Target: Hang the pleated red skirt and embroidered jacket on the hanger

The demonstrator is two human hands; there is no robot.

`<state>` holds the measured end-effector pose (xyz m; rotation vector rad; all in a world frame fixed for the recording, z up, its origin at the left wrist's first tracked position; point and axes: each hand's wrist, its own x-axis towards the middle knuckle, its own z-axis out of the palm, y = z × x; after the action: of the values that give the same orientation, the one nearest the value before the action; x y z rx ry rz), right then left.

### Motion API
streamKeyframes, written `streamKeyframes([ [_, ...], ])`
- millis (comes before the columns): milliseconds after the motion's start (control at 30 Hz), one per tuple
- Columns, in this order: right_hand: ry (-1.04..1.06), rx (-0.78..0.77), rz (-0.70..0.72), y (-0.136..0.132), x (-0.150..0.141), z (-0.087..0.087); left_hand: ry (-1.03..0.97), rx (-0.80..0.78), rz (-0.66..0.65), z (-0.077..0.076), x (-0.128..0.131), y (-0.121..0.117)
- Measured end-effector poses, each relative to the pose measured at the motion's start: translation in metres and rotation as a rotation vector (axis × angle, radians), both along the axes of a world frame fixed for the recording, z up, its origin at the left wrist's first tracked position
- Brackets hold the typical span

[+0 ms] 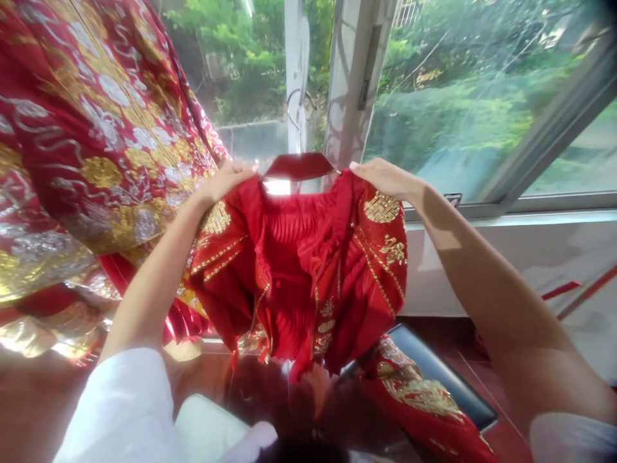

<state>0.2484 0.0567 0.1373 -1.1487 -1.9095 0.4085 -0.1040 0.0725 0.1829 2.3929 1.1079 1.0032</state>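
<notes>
A short red jacket (332,283) with gold embroidery and a gathered neckline hangs in front of me on a hanger (301,166). The hanger's wire hook rises toward the white window frame. My left hand (230,181) grips the jacket's left shoulder, its thumb along the top edge by the neckline. On the opposite shoulder, my right hand (388,179) pinches the fabric beside the hanger's end. Both arms are stretched forward, and the jacket's front hangs open between them. Some of the fingers are hidden behind the cloth.
A large red robe (110,135) with gold and silver embroidery hangs close on the left. Windows (472,109) stand behind the jacket. Below right are a dark flat object (446,376) and more red, gold-embroidered cloth (424,392). A pale rounded object (207,418) lies low at left.
</notes>
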Motion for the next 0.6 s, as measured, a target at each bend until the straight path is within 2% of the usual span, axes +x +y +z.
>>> streamKeyframes([
  [67,-0.083,-0.016,-0.063,-0.008,0.002,0.003,0.029,0.1,0.086,0.0,-0.004,-0.008],
  [133,-0.126,0.055,-0.083,-0.018,0.007,-0.001,0.114,0.16,0.144,-0.005,-0.012,-0.019],
  [200,-0.136,0.134,-0.045,-0.029,0.014,-0.012,0.222,0.179,0.165,-0.018,-0.019,-0.032],
  [267,-0.109,0.195,-0.025,-0.036,0.019,-0.029,0.232,0.235,0.242,-0.039,-0.022,-0.044],
  [400,-0.019,0.378,-0.265,-0.037,0.023,-0.061,0.087,0.409,0.519,-0.077,-0.019,-0.058],
  [533,-0.043,0.406,-0.326,-0.046,0.023,-0.068,0.034,0.486,0.576,-0.091,-0.009,-0.078],
  [600,-0.066,0.465,-0.463,-0.063,0.012,-0.073,0.019,0.528,0.554,-0.1,0.002,-0.095],
])
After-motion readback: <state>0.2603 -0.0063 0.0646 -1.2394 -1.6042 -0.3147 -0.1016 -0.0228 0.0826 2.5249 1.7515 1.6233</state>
